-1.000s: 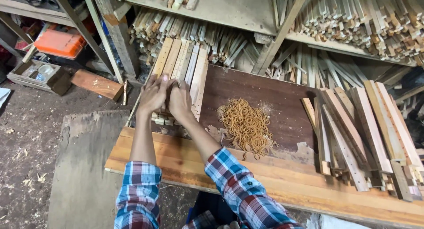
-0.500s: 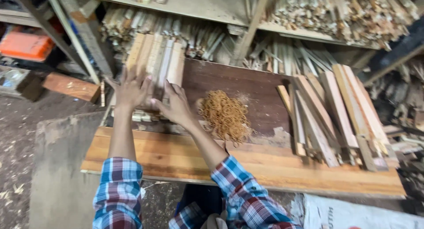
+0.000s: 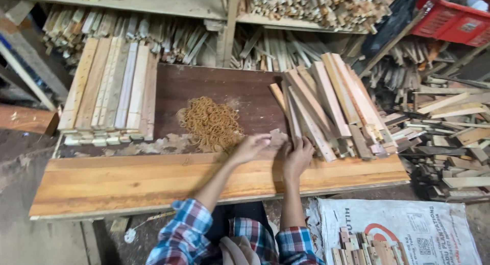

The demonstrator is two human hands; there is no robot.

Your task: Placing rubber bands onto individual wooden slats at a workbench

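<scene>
My left hand (image 3: pixel 251 147) reaches across the bench, fingers spread, just right of a heap of tan rubber bands (image 3: pixel 210 123). My right hand (image 3: pixel 298 155) touches the near ends of a loose pile of wooden slats (image 3: pixel 326 104) on the right of the dark board (image 3: pixel 204 83). Whether either hand holds a slat I cannot tell; the left hand is blurred. A neat stack of pale slats (image 3: pixel 109 91) lies at the left of the bench. Both sleeves are plaid.
A lighter plank (image 3: pixel 153 181) forms the bench's near edge. Shelves of wooden sticks (image 3: pixel 316 7) fill the back. More offcuts (image 3: pixel 449 137) lie piled at the right, under a red crate (image 3: pixel 454 20). A white sack (image 3: pixel 403 234) with short blocks sits on the floor.
Both hands have left the neat slat stack at the left and moved right, past the rubber bands, to the loose slat pile. The camera has swung right too.
</scene>
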